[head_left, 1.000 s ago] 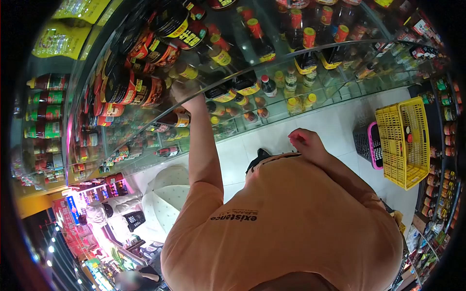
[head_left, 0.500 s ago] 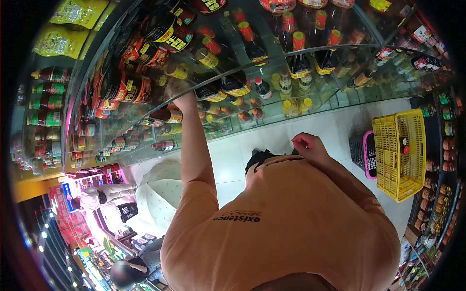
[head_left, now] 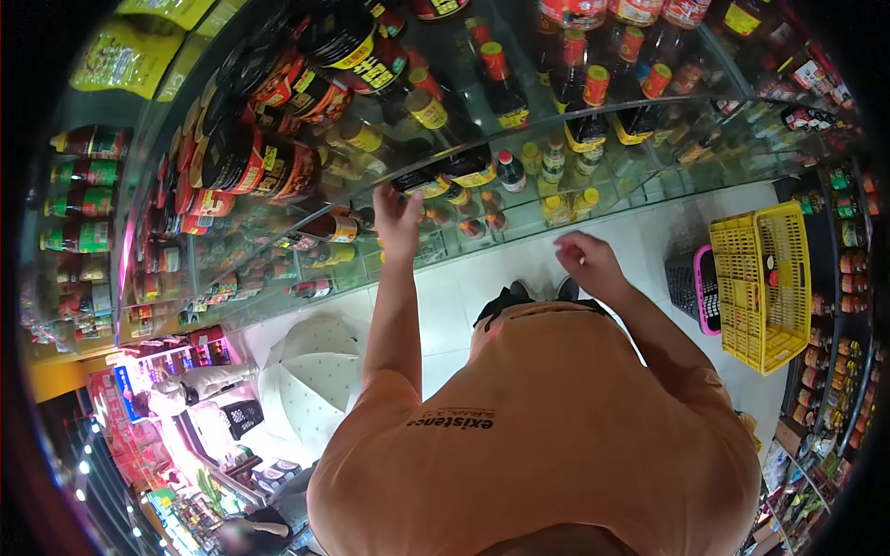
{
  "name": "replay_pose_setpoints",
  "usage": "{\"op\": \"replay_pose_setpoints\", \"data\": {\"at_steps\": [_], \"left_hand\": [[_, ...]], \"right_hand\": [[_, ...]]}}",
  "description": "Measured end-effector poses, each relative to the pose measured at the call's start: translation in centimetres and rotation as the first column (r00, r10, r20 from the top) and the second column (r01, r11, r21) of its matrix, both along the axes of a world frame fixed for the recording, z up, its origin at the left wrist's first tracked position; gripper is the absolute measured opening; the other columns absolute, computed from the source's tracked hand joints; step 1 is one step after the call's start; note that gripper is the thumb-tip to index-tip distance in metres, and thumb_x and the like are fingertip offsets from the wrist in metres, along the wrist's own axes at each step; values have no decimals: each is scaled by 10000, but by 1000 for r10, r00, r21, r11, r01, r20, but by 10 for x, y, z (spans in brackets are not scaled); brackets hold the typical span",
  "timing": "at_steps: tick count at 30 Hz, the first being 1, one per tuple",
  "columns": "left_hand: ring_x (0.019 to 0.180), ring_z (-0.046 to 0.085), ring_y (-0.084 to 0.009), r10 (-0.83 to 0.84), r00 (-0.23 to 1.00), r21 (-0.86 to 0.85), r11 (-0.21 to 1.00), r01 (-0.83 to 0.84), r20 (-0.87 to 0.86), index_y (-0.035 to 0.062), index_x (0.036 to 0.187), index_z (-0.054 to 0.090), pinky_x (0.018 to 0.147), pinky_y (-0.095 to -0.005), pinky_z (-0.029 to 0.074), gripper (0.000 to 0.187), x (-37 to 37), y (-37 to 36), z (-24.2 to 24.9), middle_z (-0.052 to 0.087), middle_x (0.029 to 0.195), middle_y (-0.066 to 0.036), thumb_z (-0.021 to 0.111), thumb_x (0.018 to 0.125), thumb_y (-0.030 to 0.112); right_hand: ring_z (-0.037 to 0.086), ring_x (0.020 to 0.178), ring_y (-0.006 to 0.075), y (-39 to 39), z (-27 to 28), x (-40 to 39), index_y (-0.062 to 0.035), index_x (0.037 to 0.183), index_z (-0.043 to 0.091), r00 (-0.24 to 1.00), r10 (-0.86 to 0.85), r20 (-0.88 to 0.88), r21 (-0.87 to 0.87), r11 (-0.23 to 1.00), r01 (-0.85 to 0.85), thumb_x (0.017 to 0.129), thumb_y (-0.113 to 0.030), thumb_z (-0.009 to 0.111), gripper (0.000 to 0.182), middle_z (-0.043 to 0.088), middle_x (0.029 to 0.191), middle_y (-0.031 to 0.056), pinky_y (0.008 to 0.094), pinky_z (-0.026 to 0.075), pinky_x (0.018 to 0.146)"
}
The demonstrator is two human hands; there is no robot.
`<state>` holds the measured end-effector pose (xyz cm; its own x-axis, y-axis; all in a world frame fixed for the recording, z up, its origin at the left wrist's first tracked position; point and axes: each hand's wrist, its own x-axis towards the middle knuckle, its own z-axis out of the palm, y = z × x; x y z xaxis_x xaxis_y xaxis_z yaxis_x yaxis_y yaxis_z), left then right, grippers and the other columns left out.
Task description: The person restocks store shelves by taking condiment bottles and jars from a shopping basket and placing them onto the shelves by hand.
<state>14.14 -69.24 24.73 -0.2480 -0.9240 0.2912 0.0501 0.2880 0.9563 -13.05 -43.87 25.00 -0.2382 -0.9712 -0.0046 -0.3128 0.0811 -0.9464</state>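
Observation:
My left hand (head_left: 399, 222) is raised in front of the glass shelf edge (head_left: 464, 148), its fingers apart and nothing seen between them. Close by lie a dark bottle with an orange-and-white label (head_left: 341, 227) and dark yellow-labelled packages on the shelf. My right hand (head_left: 591, 266) hangs over the floor with its fingers curled closed, and no item shows in it. Upright on a lower shelf is a red-capped dark bottle (head_left: 510, 172). Black and red tubs (head_left: 264, 167) stand to the left of my left hand.
To the right, a yellow basket (head_left: 762, 287) sits beside a black basket with a pink rim (head_left: 707, 289). An open pale umbrella (head_left: 311, 385) is at the lower left. People are further off at the left and lower left. Stocked shelves line the right side.
My left hand has come back from among the shelf goods and moved right, its fingers now visible. My right hand has risen slightly. The view has shifted a little.

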Motion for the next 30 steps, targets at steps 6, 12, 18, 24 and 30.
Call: {"op": "replay_pose_setpoints", "data": {"at_steps": [6,12,18,24,30], "left_hand": [[1208,569,-203,1,988,114,993,-19,156,-18,1468,324,979,-314,472,652,6,-3,1,543,1390,-172,671,917,-32],[1039,611,-155,28,965,175,982,-76,260,-31,1413,380,812,-281,523,612,15,-12,-8,628,1264,-148,713,901,-6],[1168,595,-194,-31,993,135,991,15,118,-40,1419,365,882,-280,517,615,13,-12,-4,598,1332,-169,698,902,-32],[1235,568,-226,-37,992,47,998,32,120,-22,1444,361,937,-300,503,639,11,-7,-12,555,1392,-178,697,900,-27],[840,615,-143,147,955,-197,976,-97,258,15,1134,575,736,-280,504,296,20,67,-43,651,996,-76,719,875,18]], "right_hand": [[637,1107,247,-95,39,28,-46,1389,468,988,-114,-103,-225,970,89,869,-156,751,602,619,1258,127,355,537,879],[484,1349,281,-153,9,44,-35,1534,257,995,-89,54,-131,987,95,892,-118,742,809,484,1453,153,385,488,1005],[463,1367,272,-151,18,62,-44,1555,226,993,-99,59,-41,994,102,915,-108,714,807,457,1479,155,392,476,1018],[500,1331,262,-140,7,60,-71,1548,268,995,-76,59,-140,987,84,925,-84,688,751,491,1442,130,388,478,1005],[663,994,256,-34,-12,51,-61,1366,521,998,-43,-44,58,997,46,906,-177,695,505,621,1223,162,375,532,860]]}}
